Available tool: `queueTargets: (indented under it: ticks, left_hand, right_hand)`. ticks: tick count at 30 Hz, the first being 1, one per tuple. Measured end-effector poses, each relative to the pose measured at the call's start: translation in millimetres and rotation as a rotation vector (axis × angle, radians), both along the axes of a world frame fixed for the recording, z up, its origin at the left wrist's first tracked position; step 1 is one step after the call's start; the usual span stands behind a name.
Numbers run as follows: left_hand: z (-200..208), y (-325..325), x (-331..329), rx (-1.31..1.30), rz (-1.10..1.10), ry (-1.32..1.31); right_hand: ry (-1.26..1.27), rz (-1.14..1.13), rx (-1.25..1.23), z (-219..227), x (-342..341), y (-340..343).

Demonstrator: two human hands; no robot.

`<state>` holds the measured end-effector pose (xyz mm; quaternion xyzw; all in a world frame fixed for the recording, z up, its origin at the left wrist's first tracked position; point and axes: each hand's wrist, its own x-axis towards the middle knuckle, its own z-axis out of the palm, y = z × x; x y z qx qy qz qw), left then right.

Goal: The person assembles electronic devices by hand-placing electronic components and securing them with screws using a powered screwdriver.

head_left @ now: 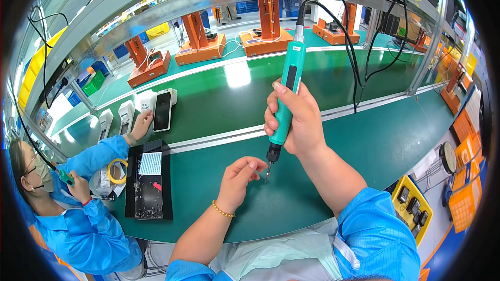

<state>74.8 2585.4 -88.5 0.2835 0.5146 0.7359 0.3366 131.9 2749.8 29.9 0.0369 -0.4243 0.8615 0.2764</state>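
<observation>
My right hand (303,119) is closed around a teal electric screwdriver (282,125), held upright over the green worktop (333,161). Its black chuck and metal bit point down, and a dark cable leaves its top. Beside the bit, my left hand (237,179) has its thumb and forefinger pinched together close to the tip. Whatever those fingers hold, if anything, is too small to make out. Left of that hand lies a black tray (167,187) with many small screws, a white patterned sheet and a small red piece.
At left, a co-worker (78,224) holds another teal screwdriver (64,176) and reaches toward several white handheld terminals (163,110). A metal rail (219,139) borders the green conveyor (208,109). Black cables (354,67) hang at right, above a yellow bin (426,213) of black devices.
</observation>
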Motion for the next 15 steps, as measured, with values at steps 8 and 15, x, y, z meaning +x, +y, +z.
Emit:
queueTargets:
  ticks: [8,15]
  left_hand:
    - [-1.6,0.3,0.4,-0.01,-0.029,0.019]
    - [-2.1,-5.6,1.1,-0.036,0.014,0.059]
  right_hand:
    - [0.019,-0.008,-0.007,2.6,2.4,1.3]
    - [0.015,0.011,-0.021,-2.5,-5.4,-1.8]
